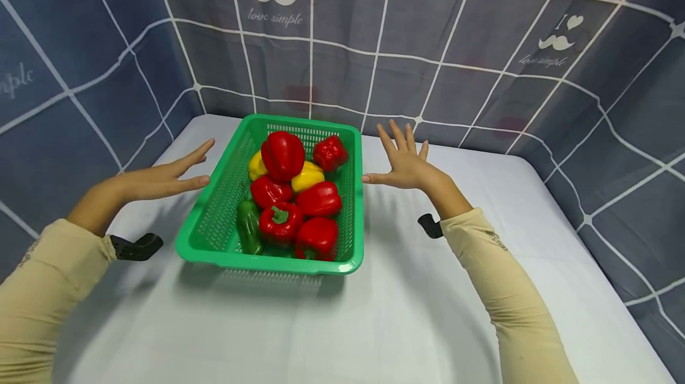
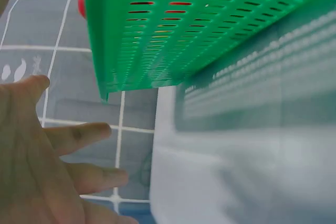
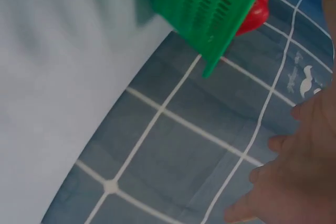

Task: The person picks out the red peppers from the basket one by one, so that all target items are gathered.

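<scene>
Basket [image 1: 257, 262], one, green, apparently plastic, with slotted walls and a broad rolled rim; stands on the white table [image 1: 257, 336], left of centre in the frame. Contents, loosely heaped: red peppers [image 1: 283, 155], six visible; yellow peppers [image 1: 307, 177], two, toward the upper part of the heap; green vegetable [image 1: 248, 227], one, long, at the lower left of the heap, kind uncertain. Left hand [image 1: 160, 181], at the left of the frame: fingers straight, thumb spread away from them, nothing held, tips close by the left rim; the left wrist view shows the fingers spread beside the outer wall. Right hand [image 1: 404, 165], right of centre: fingers fanned wide, nothing held, thumb tip just at the right rim; contact cannot be told. Backdrop: grey checked cloth [image 1: 342, 69], across the upper frame. Handling, by judgement: basket light in itself, weightier with its load, probably semi-stiff, the slotted walls likely to flex under a hard squeeze, the rim firmer. Peppers glossy, probably slick and apt to roll on a tilt; if real, easily bruised, though whether real or imitation cannot be told. Best hold: both long sides at once, left and right, about mid-length, fingers hooked under the rim and thumbs above, the basket kept level.
</scene>
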Available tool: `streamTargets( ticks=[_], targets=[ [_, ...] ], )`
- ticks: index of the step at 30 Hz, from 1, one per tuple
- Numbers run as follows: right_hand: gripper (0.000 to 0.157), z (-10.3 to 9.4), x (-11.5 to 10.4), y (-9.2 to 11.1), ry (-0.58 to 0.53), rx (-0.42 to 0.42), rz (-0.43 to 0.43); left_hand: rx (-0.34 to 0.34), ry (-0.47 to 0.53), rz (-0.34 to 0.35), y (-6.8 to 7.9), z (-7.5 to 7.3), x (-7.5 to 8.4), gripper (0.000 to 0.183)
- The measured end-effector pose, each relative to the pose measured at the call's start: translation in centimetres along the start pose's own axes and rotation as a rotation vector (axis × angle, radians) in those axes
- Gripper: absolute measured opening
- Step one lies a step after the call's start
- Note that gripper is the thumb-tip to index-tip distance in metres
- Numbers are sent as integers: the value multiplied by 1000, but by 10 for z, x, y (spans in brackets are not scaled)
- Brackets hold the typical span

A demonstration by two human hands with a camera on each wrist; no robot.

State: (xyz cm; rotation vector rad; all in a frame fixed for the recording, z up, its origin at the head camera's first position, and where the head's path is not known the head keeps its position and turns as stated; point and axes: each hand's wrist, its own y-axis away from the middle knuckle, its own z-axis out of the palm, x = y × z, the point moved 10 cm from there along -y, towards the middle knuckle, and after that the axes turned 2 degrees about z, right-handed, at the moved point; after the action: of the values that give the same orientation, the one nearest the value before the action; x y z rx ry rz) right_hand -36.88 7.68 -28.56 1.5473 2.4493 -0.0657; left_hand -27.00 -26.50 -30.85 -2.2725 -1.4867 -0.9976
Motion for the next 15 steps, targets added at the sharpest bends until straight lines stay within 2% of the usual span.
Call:
streamTargets(
  ticks=[5, 8, 11, 15],
  targets=[
    [110, -5, -25, -16, -18, 19, -65, 11, 104, 26, 1, 8, -10, 69],
    [110, -7, -43, -25, -38, 21, -115, 40, 172, 31, -1, 12, -15, 66],
    [111, -7, -59, -33, -52, 10, -155, 51, 227, 29, -6, 16, -21, 64],
    [112, -10, -76, -41, -49, 11, -193, 62, 316, 63, -20, 21, -27, 65]
  ],
)
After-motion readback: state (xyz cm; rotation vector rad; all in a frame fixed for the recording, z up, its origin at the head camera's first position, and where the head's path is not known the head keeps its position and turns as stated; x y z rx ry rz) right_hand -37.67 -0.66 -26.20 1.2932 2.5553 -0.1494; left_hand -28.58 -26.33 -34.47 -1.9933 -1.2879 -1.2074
